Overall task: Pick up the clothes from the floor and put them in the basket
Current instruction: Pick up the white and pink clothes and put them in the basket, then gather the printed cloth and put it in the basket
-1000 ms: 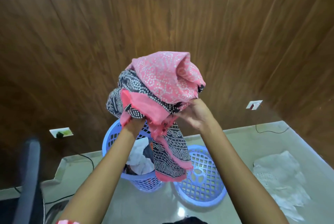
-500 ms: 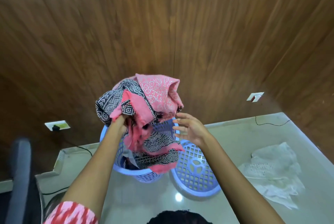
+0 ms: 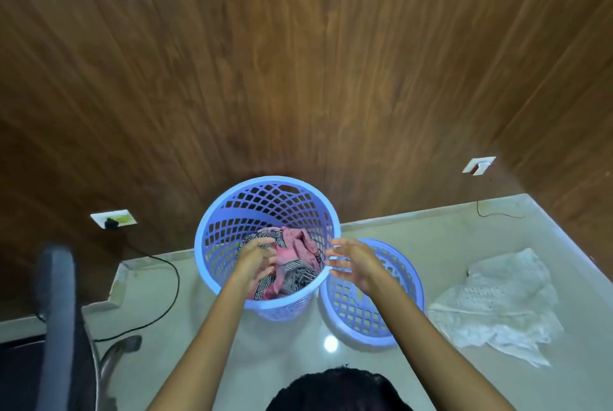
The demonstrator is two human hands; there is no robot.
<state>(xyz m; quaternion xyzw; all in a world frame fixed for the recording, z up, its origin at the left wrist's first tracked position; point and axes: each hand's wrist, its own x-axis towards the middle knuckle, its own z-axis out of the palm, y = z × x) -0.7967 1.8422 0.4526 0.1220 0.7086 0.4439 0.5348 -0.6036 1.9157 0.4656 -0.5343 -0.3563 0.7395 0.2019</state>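
Lid [image 3: 374, 321] and white garment [image 3: 497, 304] lie beside basket [image 3: 229, 231]; right hand [image 3: 355, 261] spread, left hand [image 3: 253, 261] over cloth [image 3: 295, 244], grip unclear.

The left hand [image 3: 255, 259], reaching into the blue basket [image 3: 212, 211], is smeared by motion. Whether it pinches the pink and black cloth [image 3: 295, 246] cannot be told, and it covers the cloth's left part. The basket's near wall hides whatever lies lower. The right hand [image 3: 356, 264] and forearm [image 3: 431, 337] cover part of a second blue lattice piece [image 3: 351, 314], seemingly a lid. A blurred dark chair [image 3: 56, 304] is cut by the left and bottom edges. Dark hair [image 3: 335, 390] is cut by the bottom edge. What sits in the wall socket [image 3: 114, 219] is too small to make out.
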